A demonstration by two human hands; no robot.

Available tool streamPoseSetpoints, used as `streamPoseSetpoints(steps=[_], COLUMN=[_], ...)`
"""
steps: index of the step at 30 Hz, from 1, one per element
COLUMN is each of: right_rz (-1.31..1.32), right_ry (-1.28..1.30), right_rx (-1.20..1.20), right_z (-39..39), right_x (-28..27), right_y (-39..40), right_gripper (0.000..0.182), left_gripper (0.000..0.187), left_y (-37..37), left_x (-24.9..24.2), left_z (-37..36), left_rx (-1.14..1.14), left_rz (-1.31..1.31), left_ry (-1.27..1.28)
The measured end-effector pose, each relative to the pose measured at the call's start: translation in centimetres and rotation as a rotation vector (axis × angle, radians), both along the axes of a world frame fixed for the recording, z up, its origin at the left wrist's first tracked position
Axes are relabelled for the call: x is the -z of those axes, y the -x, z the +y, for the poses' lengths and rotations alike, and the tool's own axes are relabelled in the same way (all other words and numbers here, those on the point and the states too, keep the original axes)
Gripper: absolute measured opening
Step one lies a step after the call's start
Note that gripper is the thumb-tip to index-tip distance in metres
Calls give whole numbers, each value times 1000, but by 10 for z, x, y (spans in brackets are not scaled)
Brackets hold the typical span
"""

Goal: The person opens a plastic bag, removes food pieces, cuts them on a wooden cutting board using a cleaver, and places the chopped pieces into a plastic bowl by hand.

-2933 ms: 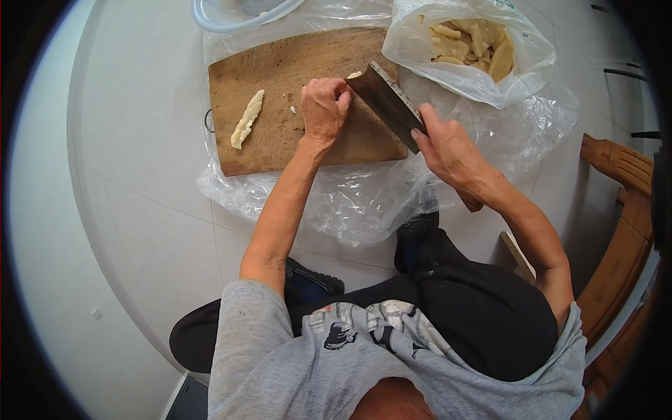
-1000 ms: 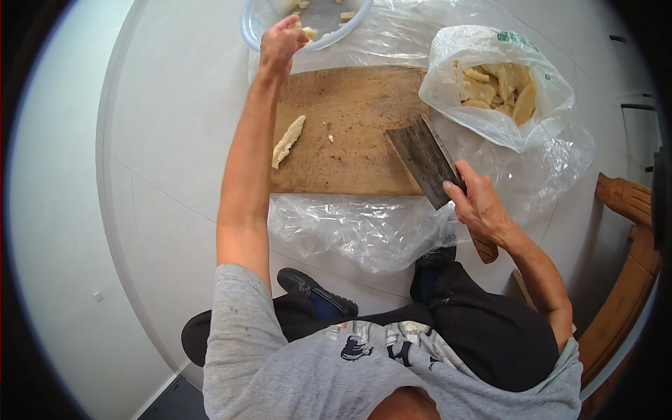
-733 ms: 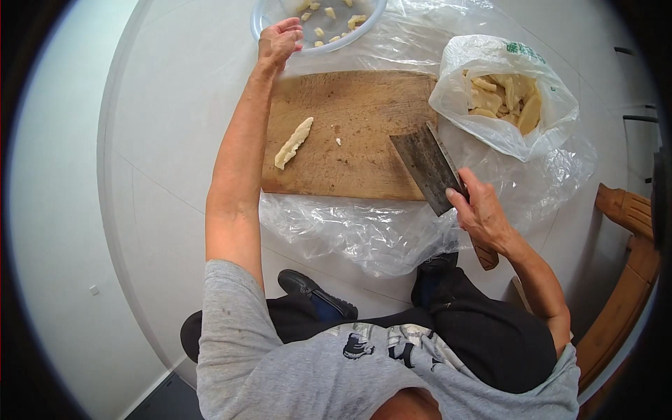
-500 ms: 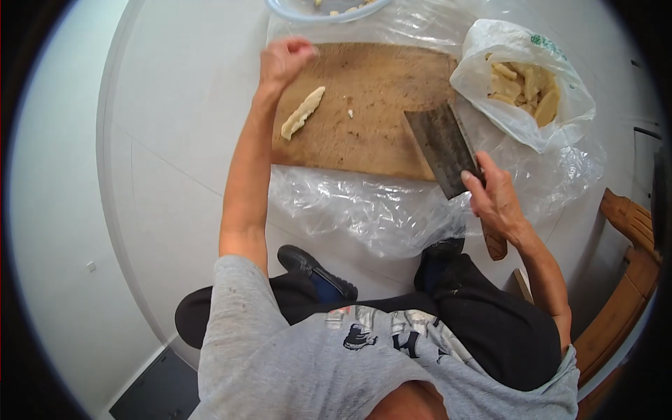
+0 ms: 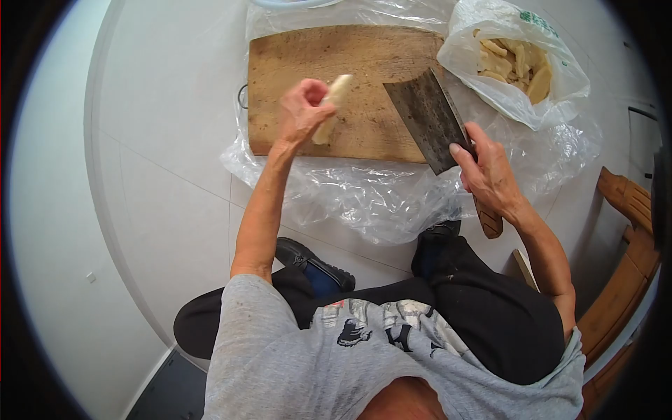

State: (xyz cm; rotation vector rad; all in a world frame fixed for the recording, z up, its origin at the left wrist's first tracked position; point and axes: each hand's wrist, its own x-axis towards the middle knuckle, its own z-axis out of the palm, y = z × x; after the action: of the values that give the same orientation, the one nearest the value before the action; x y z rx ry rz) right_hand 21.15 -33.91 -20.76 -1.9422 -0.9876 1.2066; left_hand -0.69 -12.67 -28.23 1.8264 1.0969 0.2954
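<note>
My left hand (image 5: pixel 302 112) is over the left part of a wooden cutting board (image 5: pixel 378 56), its fingers closed on a long pale yellow strip of food (image 5: pixel 339 89). The strip is slightly blurred, and my fingers cover part of it. My right hand (image 5: pixel 490 168) grips a dark cleaver (image 5: pixel 430 119) near the board's right side. The broad blade is tilted over the board's right front corner, and the wooden handle shows below my palm.
An open white plastic bag (image 5: pixel 469 84) holding several pale yellow pieces (image 5: pixel 518 66) stands right of the board. Clear plastic sheeting (image 5: pixel 364 203) lies under the board. A bowl's rim (image 5: pixel 297 3) shows at the top edge. Carved wooden furniture (image 5: pixel 623 280) stands at the right.
My left hand has come down from the board's upper left and picked up the strip that lay on the board. The right hand still holds the cleaver. The view has shifted slightly.
</note>
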Motion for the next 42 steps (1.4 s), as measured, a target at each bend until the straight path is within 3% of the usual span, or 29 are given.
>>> streamPoseSetpoints(steps=[2,5,10,13,22,25,31,37,40,42], right_rz=[-61,-203,-330,-348,-508,-626,-680,-357,-435,-478], right_ry=[-42,-157,-198,-193,-168,13,-95,-98,-149,-173], right_rx=[4,-7,-63,-120,-368,-518,-520,-246,-319,-357], right_z=[-4,-5,-14,-13,4,13,37,16,7,2], right_x=[4,12,12,12,10,4,-3,16,14,11], right_y=[-1,-9,-19,-19,-16,-14,-9,-24,-21,-18], right_gripper=[13,12,13,14,14,18,8,17,17,16], left_gripper=[25,24,36,31,22,20,18,23,22,21], left_y=[-28,-54,-52,-58,-69,-69,-69,-69,-71,-67], left_x=[-8,27,37,40,47,48,50,46,40,43], left_z=[-18,-34,-54,-61,-65,-64,-63,-71,-73,-72], left_rx=[45,80,90,11,-45,-5,12,-92,-197,-147], left_rz=[-106,-90,-8,-58,-97,-40,-74,-142,-93,-115], left_ry=[281,354,-525,-347,-316,-376,-371,-352,-256,-301])
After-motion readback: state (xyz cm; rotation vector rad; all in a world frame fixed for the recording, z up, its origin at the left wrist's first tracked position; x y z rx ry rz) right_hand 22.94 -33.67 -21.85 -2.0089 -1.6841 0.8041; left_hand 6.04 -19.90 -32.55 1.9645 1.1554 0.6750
